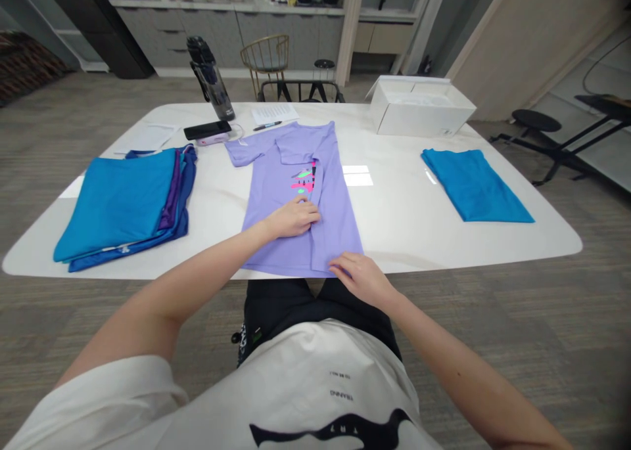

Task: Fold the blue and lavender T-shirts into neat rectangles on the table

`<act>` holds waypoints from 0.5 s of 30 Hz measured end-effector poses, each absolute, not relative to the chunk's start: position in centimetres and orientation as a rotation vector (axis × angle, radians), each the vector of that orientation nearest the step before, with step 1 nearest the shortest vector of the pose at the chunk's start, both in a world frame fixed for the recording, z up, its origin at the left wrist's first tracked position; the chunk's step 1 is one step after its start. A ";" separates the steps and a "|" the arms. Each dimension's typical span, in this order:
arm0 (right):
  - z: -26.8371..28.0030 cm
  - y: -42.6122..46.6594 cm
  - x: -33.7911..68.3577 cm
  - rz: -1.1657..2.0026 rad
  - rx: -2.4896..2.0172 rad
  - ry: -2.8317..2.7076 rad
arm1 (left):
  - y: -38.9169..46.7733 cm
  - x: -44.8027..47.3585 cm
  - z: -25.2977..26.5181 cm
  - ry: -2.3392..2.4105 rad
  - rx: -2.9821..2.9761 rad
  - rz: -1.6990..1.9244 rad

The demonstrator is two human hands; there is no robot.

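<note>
A lavender T-shirt [276,194] lies on the white table in front of me, its right side folded inward over the front. The fold partly covers a pink, green and black print, and one sleeve lies across the upper part. With curled fingers, my left hand [294,217] grips the cloth at the flap's edge, just below the print. My right hand [362,276] pinches the bottom hem at its right corner, by the table's near edge. The fingertips of both hands are partly hidden.
On the left rests a stack of folded blue and purple clothes [118,197]; a folded blue garment [478,187] lies at right. Behind stand a dark bottle [211,79], a black phone [207,130], a pen [267,126], papers [275,112] and an open white box [419,108].
</note>
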State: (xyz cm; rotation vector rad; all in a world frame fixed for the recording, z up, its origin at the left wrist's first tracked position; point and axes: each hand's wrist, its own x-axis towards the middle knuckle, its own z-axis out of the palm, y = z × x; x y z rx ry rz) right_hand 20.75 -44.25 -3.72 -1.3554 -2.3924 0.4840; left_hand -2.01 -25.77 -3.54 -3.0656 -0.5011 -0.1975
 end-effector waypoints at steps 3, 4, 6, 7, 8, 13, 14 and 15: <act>-3.9 -44.4 21.6 0.367 -1.412 -2.430 | -28.4 -2.7 -3.3 -0.465 -3.115 -0.230; -3.9 -44.5 21.9 0.334 -1.415 -2.451 | -29.3 -2.9 -3.2 -0.455 -3.131 -0.248; -3.8 -44.6 22.3 0.293 -1.417 -2.479 | -30.8 -3.1 -3.3 -0.446 -3.165 -0.276; -3.8 -44.7 22.4 0.280 -1.422 -2.485 | -31.5 -3.1 -3.4 -0.453 -3.188 -0.287; -3.7 -44.8 22.5 0.270 -1.430 -2.486 | -32.1 -3.2 -3.5 -0.469 -3.215 -0.300; -3.6 -45.3 22.5 0.247 -1.489 -2.453 | -34.0 -3.1 -4.3 -0.556 -3.338 -0.388; -3.6 -45.4 22.4 0.245 -1.496 -2.449 | -34.3 -3.0 -4.4 -0.559 -3.356 -0.401; -3.6 -45.4 22.2 0.242 -1.501 -2.447 | -34.5 -3.0 -4.5 -0.570 -3.374 -0.416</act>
